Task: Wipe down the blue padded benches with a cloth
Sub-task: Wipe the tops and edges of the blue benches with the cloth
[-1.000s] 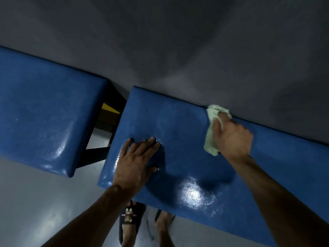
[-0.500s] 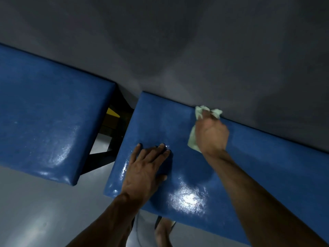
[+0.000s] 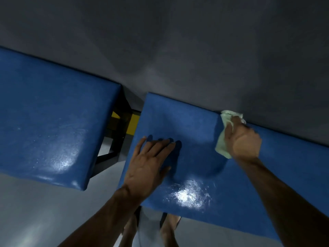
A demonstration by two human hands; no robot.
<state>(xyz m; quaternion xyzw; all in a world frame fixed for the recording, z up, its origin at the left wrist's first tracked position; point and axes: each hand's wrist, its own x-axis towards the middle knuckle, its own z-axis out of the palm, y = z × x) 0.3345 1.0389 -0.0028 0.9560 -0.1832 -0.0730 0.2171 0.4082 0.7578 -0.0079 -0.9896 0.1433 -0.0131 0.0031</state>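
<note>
Two blue padded benches stand end to end against a grey wall. On the right bench (image 3: pixel 187 125) my left hand (image 3: pixel 149 163) lies flat, fingers straight, near its left end. My right hand (image 3: pixel 242 139) grips a pale green cloth (image 3: pixel 222 139) and presses it on the pad at the bench's far edge, where pad meets wall. The cloth sticks out above and to the left of my fingers. The left bench (image 3: pixel 49 122) has nothing on it. Both pads shine with glare.
The grey wall (image 3: pixel 178 50) runs right behind both benches. A gap (image 3: pixel 122 125) between them shows a black frame and something yellow. Grey floor (image 3: pixel 35 211) lies in front, and my feet (image 3: pixel 167 227) stand just below the right bench's near edge.
My right hand has swept the cloth left and then back right along the far edge of the right bench. My left hand stays flat on the pad. The view has shifted a little.
</note>
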